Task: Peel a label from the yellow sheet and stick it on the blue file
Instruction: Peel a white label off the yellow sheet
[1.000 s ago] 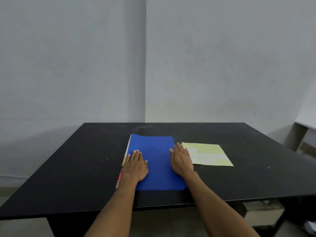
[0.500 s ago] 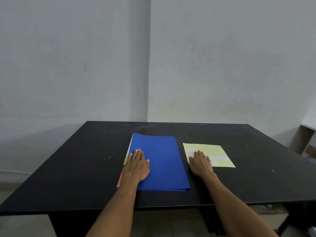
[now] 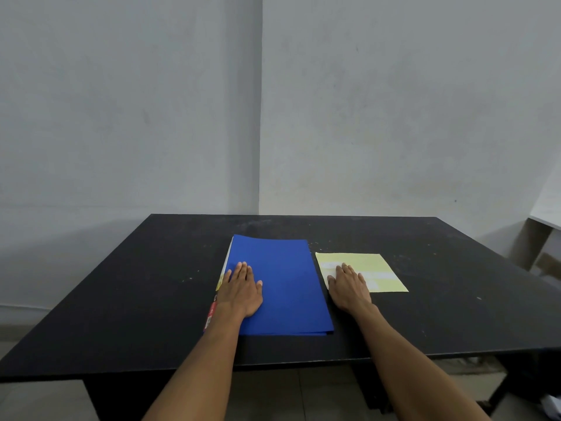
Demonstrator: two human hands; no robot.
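Note:
The blue file [image 3: 287, 284] lies flat in the middle of the black table [image 3: 121, 284], with papers and a red strip showing at its left edge. My left hand [image 3: 243, 290] rests palm down on the file's left part, fingers together. The yellow sheet [image 3: 368, 270] lies to the right of the file, with paler label patches on it. My right hand [image 3: 349, 287] lies palm down on the sheet's near left corner, fingers slightly spread, holding nothing. No label is lifted.
Grey walls meet in a corner behind the table. A white shelf or table edge [image 3: 546, 220] stands at the far right, with a cardboard piece [image 3: 546, 264] beneath it. The table's front edge runs close to my forearms.
My right hand has moved off the blue file's right edge, rightwards onto the yellow sheet. My left hand has stayed on the file.

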